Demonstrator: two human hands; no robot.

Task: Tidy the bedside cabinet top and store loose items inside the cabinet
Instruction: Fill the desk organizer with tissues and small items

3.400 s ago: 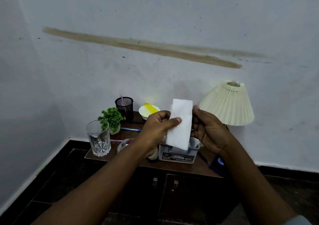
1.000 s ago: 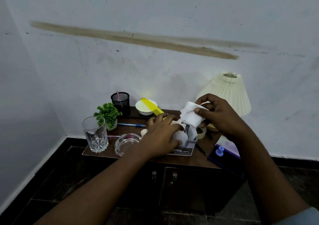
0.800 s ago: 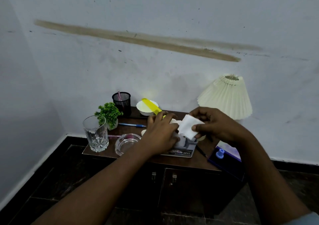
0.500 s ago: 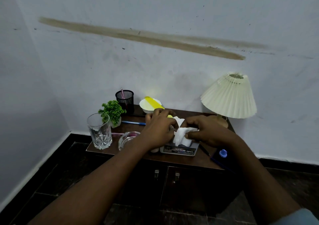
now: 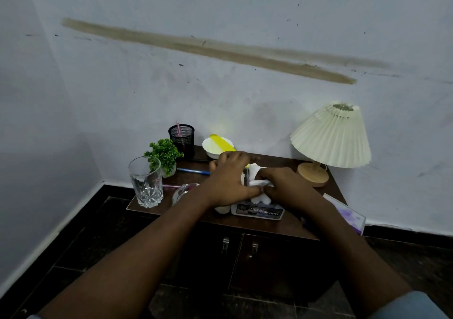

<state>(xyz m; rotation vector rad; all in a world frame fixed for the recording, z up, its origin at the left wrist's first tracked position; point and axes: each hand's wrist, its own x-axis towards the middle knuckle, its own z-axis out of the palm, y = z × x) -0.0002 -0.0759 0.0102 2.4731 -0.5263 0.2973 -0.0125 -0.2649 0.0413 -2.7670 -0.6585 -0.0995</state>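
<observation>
Tissue (image 5: 256,171) sits in box (image 5: 257,212) at 6 o'clock on cabinet top (image 5: 282,164); right hand (image 5: 284,187) pinches it, left hand (image 5: 228,179) presses flat, fingers unclenched. Risk: hard stuffing shoves box toward glass (image 5: 146,182) at 9 o'clock, toppling it.

On the worktop (image 5: 282,225) I see a glass (image 5: 146,182) at the near left corner, a plant (image 5: 164,154) just behind it, and a pen cup (image 5: 182,138) behind that, by the wall. A bowl (image 5: 215,147) sits right of the pen cup. A pen (image 5: 192,171) lies right of the plant, a dish (image 5: 182,192) right of the glass. The box (image 5: 257,212) stands near middle with tissue (image 5: 256,171) in it, under my left grip (image 5: 228,181) and right grip (image 5: 284,186). The lamp (image 5: 329,140) is far right, a booklet (image 5: 348,217) near right.
</observation>
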